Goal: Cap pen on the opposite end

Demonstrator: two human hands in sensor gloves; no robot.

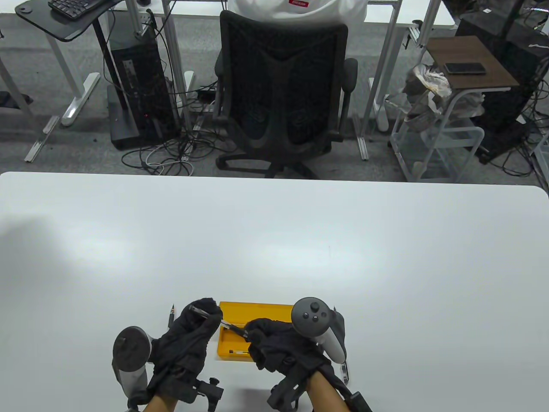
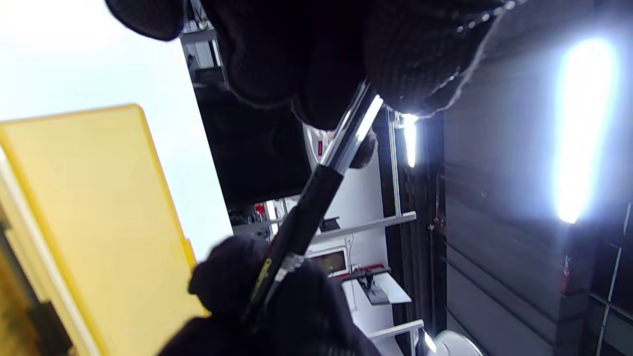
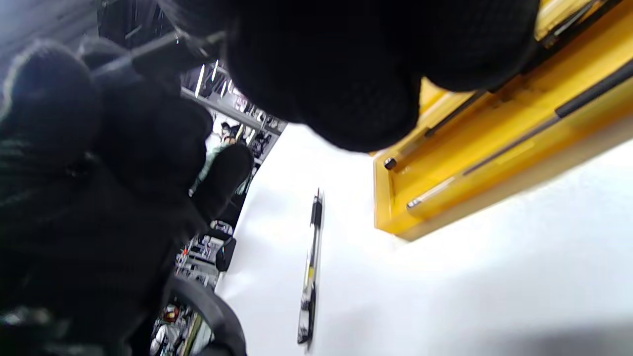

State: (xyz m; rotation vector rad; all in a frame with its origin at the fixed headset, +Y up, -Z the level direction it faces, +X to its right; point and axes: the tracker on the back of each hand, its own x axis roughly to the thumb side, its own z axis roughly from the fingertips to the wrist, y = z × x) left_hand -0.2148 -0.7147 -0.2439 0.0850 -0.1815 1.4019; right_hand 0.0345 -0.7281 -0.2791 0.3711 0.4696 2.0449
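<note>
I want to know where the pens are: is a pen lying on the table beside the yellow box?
Yes, in the right wrist view a pen lies on the white table, apart from the yellow box.

Both hands sit close together, low near the person's body. The left hand (image 1: 191, 339) is curled, its fingers (image 2: 316, 59) closed in a grip. The right hand (image 1: 279, 345) is curled too, fingertips pointing toward the left hand. A tracker sits on the back of each hand.
</note>
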